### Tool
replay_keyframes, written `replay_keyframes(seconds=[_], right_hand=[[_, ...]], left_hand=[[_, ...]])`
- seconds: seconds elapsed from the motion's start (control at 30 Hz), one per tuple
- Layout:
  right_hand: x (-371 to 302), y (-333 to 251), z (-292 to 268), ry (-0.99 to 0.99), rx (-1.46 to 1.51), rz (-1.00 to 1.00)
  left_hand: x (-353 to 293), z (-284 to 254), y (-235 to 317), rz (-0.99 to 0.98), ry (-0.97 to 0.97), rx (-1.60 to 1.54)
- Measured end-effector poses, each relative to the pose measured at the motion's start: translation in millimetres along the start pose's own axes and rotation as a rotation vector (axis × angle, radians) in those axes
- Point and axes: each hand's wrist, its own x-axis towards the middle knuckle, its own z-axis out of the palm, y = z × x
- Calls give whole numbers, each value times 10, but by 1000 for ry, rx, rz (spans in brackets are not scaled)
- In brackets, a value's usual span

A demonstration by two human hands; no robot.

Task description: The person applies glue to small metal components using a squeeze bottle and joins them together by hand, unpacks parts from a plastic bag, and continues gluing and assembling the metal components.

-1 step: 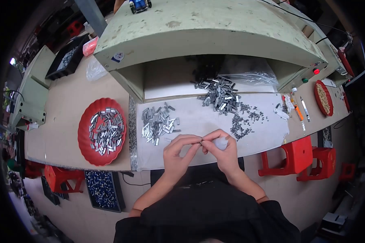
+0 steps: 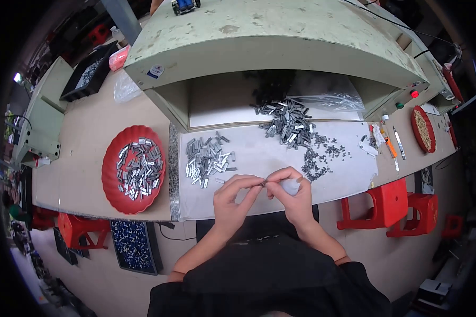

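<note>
Above the near edge of the white sheet, my left hand (image 2: 234, 198) and my right hand (image 2: 292, 198) meet, fingertips pinched together. A tiny piece seems to sit between them; its kind is too small to make out. Tucked in my right hand is a whitish, translucent rounded object (image 2: 291, 186), partly covered by fingers. Left of my hands lies a spread of short silvery metal pieces (image 2: 203, 158). Beyond them rises a heap of darker grey pieces (image 2: 288, 124), and small dark bits (image 2: 317, 161) are scattered nearest my right hand.
A red scalloped bowl (image 2: 110, 174) of metal pieces stands at left. A pale green open-fronted housing (image 2: 238, 50) spans the back. At right are an orange-handled tool (image 2: 390, 148), a pen-like tool (image 2: 399, 142) and another red bowl (image 2: 429, 129). Red stools (image 2: 378, 206) stand below.
</note>
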Motion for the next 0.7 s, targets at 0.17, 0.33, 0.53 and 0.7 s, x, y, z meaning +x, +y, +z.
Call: replay_keyframes(seconds=[0.17, 0.33, 0.53, 0.7], right_hand=[[-32, 6, -42, -20, -105, -84], [-40, 20, -4, -39, -276, -202], [-58, 11, 19, -27, -283, -164], [-46, 27, 22, -8, -306, -182]], left_hand=[[-82, -4, -2, -85, 10, -23], [-102, 18, -19, -46, 47, -54], [-96, 10, -14, 69, 58, 93], [-58, -3, 46, 173, 38, 226]])
